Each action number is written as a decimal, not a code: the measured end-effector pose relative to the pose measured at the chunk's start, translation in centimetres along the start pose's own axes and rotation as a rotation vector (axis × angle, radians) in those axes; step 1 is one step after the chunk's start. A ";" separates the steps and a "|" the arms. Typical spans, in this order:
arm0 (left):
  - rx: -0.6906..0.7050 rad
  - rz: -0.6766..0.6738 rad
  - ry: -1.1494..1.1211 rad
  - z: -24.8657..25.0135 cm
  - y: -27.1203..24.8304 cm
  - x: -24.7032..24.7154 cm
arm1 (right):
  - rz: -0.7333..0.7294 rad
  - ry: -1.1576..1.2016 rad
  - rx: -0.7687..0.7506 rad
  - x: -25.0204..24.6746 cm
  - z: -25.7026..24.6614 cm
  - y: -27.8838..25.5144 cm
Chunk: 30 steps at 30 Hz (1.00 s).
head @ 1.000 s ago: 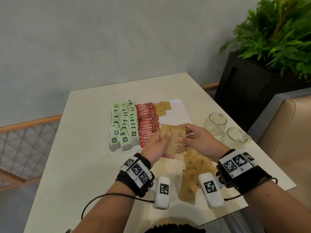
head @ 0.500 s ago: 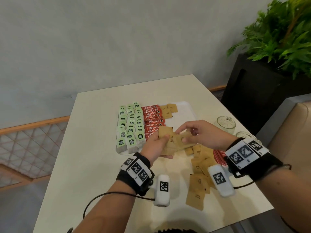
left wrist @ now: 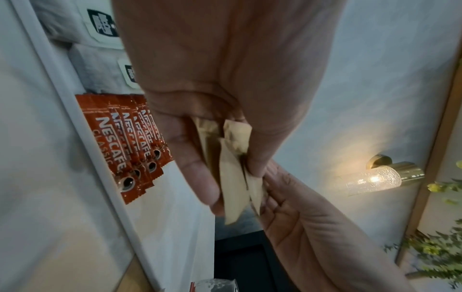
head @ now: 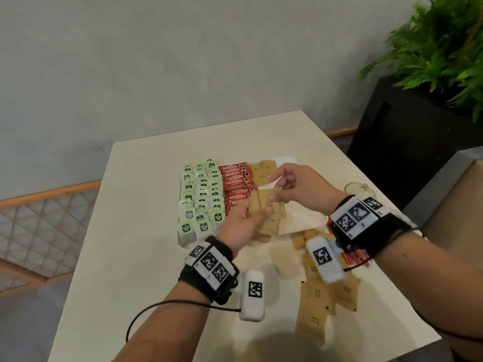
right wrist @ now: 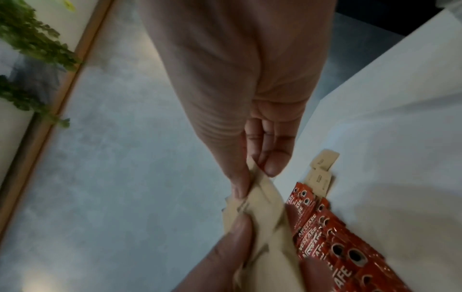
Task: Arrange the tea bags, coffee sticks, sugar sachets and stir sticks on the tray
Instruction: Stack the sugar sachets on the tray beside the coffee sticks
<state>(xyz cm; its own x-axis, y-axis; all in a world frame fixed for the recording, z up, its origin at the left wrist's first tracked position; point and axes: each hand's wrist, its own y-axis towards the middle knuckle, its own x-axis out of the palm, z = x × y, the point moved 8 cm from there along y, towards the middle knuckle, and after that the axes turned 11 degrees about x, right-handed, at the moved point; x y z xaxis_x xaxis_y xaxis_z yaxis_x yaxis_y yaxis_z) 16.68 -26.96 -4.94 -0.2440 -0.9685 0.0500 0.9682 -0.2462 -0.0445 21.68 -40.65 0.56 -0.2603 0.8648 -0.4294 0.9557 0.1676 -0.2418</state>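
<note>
1. Two hands meet over the tray's (head: 292,161) near edge: the left hand (head: 241,224) grips a fanned stack of brown sugar sachets (head: 264,210), thumb on top and fingers beneath, and the right hand (head: 295,184) pinches the top sachet (head: 271,195) of that stack between thumb and forefinger.
2. From the left wrist, the left hand (left wrist: 225,89) has the sachets (left wrist: 232,177) clamped edge-on, with the right hand (left wrist: 300,217) touching their far end.
3. From the right wrist, the right hand's (right wrist: 240,89) thumb and fingertip close on a sachet corner (right wrist: 257,189); the left thumb presses the stack lower down.
4. Tea bags (head: 201,197) with green tags lie in three columns at the tray's left edge; the tag print is too small to read.
5. Coffee sticks (head: 236,186) in red wrappers fill the next column, printed "NESCAFE CLASSIC" with a small cup picture (left wrist: 127,180).
6. Three sachets (head: 262,171) lie at the tray's far edge, just right of the sticks; their dark print is unreadable.
7. More loose sachets (head: 316,304) lie scattered on the table (head: 136,231) toward its near right corner.
8. Red stir sticks (head: 355,257) lie under the right wrist near the table's right edge, with a glass (head: 358,188) beyond them.
</note>
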 end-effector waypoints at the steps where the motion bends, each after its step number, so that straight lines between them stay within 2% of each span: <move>1: 0.002 0.023 -0.009 0.0 0.5 -0.3 | 0.015 0.041 0.019 -0.1 0.4 0.5; 5: 0.027 0.084 0.007 -0.4 2.8 -1.4 | 0.010 0.095 0.128 0.5 3.0 2.4; 8: 0.021 0.060 0.055 -1.0 4.4 -1.9 | -0.017 0.159 0.129 0.9 4.3 3.7; 12: -0.025 0.103 0.046 -2.0 5.9 -3.6 | 0.066 0.238 0.170 -0.4 5.7 6.6; 15: -0.060 0.152 0.004 -2.5 6.8 -4.7 | 0.075 0.264 0.210 -0.9 6.5 9.0; 20: -0.045 0.229 -0.056 -2.5 8.4 -6.2 | 0.221 0.151 0.342 -3.8 9.5 13.4; 24: -0.050 0.273 -0.108 -2.4 8.9 -7.3 | 0.208 0.035 0.470 -4.2 12.5 15.6; 30: -0.051 0.312 -0.179 -2.4 9.5 -8.2 | 0.168 -0.124 0.462 -3.8 11.9 16.8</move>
<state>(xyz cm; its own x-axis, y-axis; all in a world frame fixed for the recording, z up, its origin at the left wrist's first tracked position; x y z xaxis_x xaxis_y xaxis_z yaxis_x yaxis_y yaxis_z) 27.74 -21.44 -8.14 0.0812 -0.9764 0.2002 0.9894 0.0547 -0.1347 37.05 -46.76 -12.27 -0.1489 0.7942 -0.5891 0.8329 -0.2204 -0.5076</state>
